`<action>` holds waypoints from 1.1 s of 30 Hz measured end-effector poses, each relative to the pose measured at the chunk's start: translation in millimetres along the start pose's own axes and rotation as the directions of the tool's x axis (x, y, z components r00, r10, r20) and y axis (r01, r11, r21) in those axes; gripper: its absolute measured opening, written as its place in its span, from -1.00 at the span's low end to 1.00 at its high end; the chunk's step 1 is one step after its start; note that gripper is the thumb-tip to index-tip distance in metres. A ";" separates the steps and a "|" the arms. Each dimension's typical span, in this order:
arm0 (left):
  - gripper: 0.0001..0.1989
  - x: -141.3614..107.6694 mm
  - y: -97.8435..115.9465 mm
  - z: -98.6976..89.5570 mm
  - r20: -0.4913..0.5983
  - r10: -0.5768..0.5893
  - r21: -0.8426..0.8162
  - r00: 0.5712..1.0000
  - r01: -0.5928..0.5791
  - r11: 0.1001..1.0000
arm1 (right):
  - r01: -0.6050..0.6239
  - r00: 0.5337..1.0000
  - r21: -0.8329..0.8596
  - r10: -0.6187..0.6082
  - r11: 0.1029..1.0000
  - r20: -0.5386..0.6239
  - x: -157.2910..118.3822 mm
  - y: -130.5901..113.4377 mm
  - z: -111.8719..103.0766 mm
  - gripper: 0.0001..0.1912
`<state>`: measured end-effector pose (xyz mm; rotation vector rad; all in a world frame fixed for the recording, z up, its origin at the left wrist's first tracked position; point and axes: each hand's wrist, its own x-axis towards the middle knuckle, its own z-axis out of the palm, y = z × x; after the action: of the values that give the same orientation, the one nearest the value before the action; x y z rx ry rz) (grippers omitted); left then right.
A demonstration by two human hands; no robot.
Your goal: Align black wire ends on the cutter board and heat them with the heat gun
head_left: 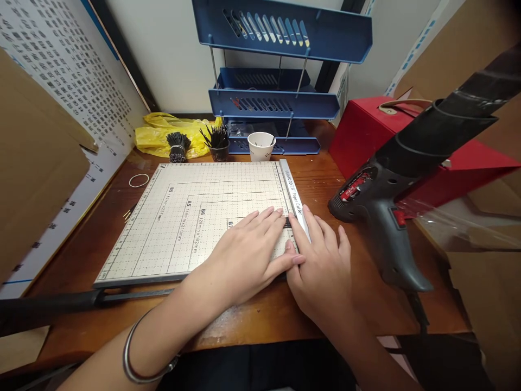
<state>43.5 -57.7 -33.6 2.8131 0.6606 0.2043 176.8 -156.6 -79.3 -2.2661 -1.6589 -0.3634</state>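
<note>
The metal strip (293,191) along the right edge of the paper cutter (228,182) reads "Paper Cutter", after a brand that looks like "SUNWOOD". Printed on the gridded board are "B5 182mm×257mm", "A5 148mm×210mm", "B6 128mm×182mm" and a partly covered "B7", all running from the far side towards the person. Rows of characters on the wall panel (69,60) are too small to read.

The cutter lies flat on the worktop (244,326), in front of the person. Its strip has its long axis running away from the person, the far end leaning slightly left. The black handle (52,305) points left, alongside the near edge.

Both hands are palm down at the board's right side. The left hand (250,244) is flat, fingers straight and close together, thumb out to the right hand (321,266). The right has its fingers extended and slightly parted over the strip. A small dark piece (287,222) shows between their fingertips; whether either grips it, I cannot tell, nor its long axis.
</note>
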 end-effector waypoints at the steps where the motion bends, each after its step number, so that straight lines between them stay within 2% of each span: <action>1: -0.17 -0.2 -0.3 0.4 -0.004 0.002 0.004 1.000 -0.002 1.000 | 0.002 1.000 0.001 -0.002 1.000 -0.003 0.0 0.0 0.3 -0.49; 11: -0.14 -6.1 1.6 0.6 -0.051 0.090 0.067 0.995 -0.086 0.994 | 0.022 0.998 -0.001 -0.022 1.000 -0.053 -0.7 0.5 3.6 -0.51; 19: -0.07 -8.6 2.6 1.1 -0.010 0.116 0.055 0.993 -0.115 0.992 | 0.034 0.998 -0.022 -0.035 0.999 -0.055 -0.7 1.3 5.0 -0.50; 27: -0.07 -9.7 -1.7 -6.5 0.056 0.099 -0.018 0.993 -0.098 0.995 | 0.028 0.999 -0.029 -0.029 0.999 -0.029 1.0 -0.5 1.7 -0.48; 33: -0.05 -8.9 -1.1 -3.0 0.049 0.107 0.018 0.993 -0.107 0.994 | 0.029 0.999 -0.046 -0.030 0.998 -0.029 1.0 -0.7 2.0 -0.49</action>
<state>34.6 -60.2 -31.7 2.8657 0.5045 0.1489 176.4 -154.8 -80.7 -2.2597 -1.6879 -0.4443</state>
